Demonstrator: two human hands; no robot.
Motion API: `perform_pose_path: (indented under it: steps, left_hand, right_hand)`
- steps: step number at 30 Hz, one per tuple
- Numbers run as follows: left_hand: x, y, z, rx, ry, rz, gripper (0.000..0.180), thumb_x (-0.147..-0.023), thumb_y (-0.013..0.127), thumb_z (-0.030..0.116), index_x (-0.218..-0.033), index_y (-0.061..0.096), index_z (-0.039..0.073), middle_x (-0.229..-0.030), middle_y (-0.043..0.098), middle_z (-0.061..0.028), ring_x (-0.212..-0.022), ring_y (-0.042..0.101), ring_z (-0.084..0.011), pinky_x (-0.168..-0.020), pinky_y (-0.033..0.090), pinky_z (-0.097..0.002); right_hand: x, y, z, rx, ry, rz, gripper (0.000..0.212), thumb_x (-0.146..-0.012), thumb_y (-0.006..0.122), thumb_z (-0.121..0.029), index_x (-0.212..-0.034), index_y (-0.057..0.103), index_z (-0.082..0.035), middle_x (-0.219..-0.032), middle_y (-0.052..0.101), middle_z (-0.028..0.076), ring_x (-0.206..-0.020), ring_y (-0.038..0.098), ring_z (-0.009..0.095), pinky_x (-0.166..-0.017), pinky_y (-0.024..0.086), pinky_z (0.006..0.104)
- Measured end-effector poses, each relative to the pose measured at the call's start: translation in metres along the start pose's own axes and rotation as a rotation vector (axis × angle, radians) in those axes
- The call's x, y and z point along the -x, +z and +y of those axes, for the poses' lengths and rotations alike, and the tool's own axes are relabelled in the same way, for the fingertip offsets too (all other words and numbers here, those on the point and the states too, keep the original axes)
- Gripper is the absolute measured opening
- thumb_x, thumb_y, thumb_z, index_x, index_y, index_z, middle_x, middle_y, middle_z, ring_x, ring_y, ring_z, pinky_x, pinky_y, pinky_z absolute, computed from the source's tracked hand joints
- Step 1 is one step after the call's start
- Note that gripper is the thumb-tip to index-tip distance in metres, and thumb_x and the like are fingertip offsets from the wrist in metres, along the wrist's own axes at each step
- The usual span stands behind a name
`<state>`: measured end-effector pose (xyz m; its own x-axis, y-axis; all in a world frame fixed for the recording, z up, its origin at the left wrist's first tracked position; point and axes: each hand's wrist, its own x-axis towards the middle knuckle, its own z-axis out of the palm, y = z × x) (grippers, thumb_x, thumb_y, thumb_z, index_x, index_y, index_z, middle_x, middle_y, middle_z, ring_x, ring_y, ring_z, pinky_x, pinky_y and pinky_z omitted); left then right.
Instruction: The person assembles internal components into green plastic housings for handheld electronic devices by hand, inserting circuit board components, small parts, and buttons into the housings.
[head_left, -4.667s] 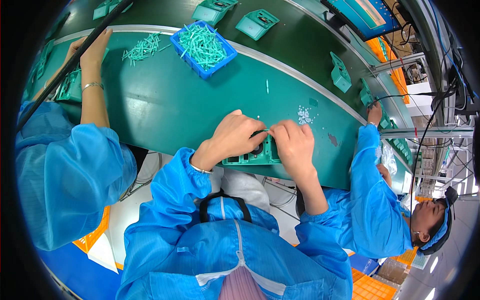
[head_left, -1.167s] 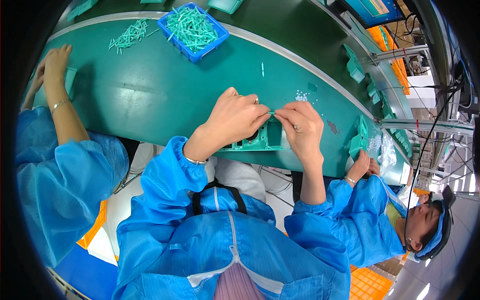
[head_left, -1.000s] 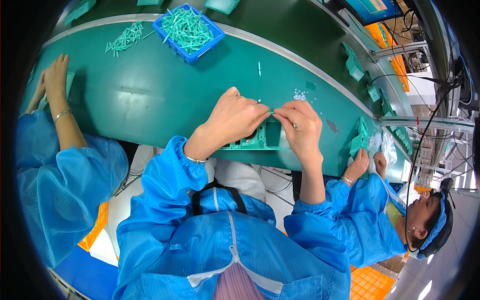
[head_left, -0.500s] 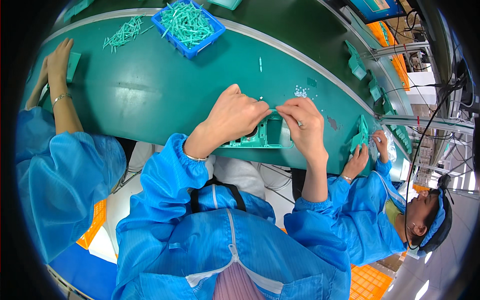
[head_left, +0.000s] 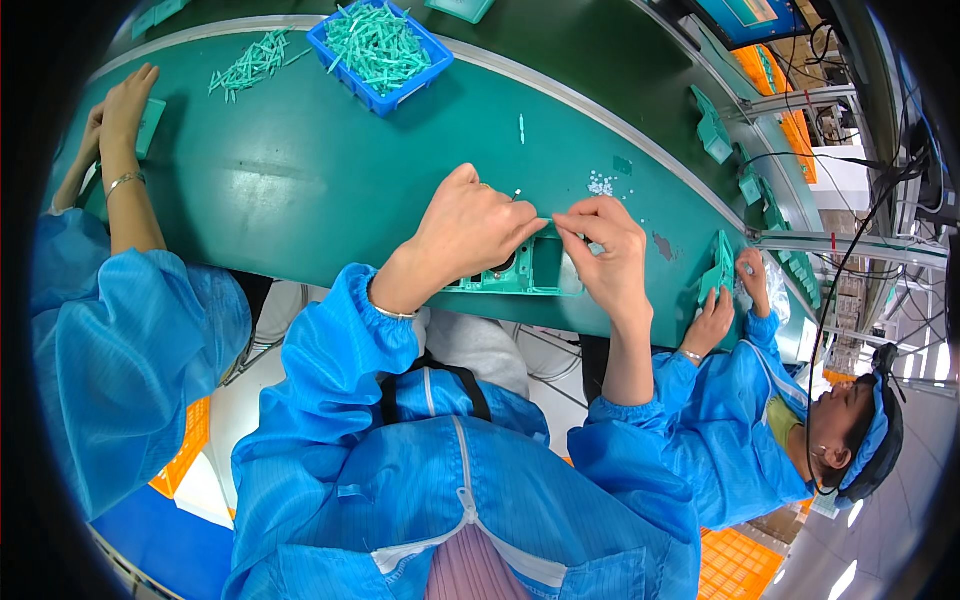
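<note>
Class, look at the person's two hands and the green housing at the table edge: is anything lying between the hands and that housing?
Nothing visible does. The left hand and right hand are directly over the housing, fingertips meeting above it.

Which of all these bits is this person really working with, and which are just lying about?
In use:
left hand
right hand
green plastic housing at the table edge
thin pale strip pinched between both hands

Lying about:
blue tray of green sticks
loose pile of green sticks
small white beads
</note>
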<state>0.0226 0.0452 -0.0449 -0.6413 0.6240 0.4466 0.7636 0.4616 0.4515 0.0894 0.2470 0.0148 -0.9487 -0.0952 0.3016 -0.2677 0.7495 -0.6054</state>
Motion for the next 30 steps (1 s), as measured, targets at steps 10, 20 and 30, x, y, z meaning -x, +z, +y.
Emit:
perform_pose_path:
  steps: [10, 20, 30]
  left_hand:
    - [-0.001, 0.000, 0.000, -0.011, -0.004, 0.007, 0.031, -0.100, 0.069, 0.034, -0.075, 0.072, 0.015, -0.061, 0.067, -0.0051, -0.056, 0.060, -0.0232, -0.070, 0.037, -0.0380]
    - [-0.002, 0.000, 0.000, -0.018, 0.012, 0.035, 0.031, -0.100, 0.069, 0.034, -0.074, 0.072, 0.016, -0.060, 0.066, -0.0049, -0.055, 0.059, -0.0237, -0.069, 0.037, -0.0382]
    - [0.001, 0.001, -0.002, 0.062, -0.029, -0.017, 0.031, -0.101, 0.068, 0.034, -0.077, 0.074, 0.014, -0.063, 0.066, -0.0077, -0.058, 0.060, -0.0272, -0.071, 0.037, -0.0392]
  right_hand:
    - [-0.006, -0.003, -0.003, -0.049, 0.068, -0.050, 0.014, -0.083, 0.079, 0.005, -0.095, 0.080, 0.000, -0.093, 0.071, 0.012, -0.087, 0.070, 0.027, -0.072, 0.055, 0.0364]
    - [-0.007, -0.001, 0.000, -0.088, 0.066, -0.035, 0.015, -0.082, 0.079, 0.007, -0.096, 0.081, 0.001, -0.091, 0.071, 0.011, -0.079, 0.069, 0.022, -0.066, 0.053, 0.0325]
    - [-0.013, -0.002, -0.008, -0.027, -0.029, -0.101, 0.029, -0.081, 0.081, 0.005, -0.108, 0.080, -0.002, -0.099, 0.071, 0.011, -0.084, 0.068, 0.026, -0.071, 0.055, 0.0362]
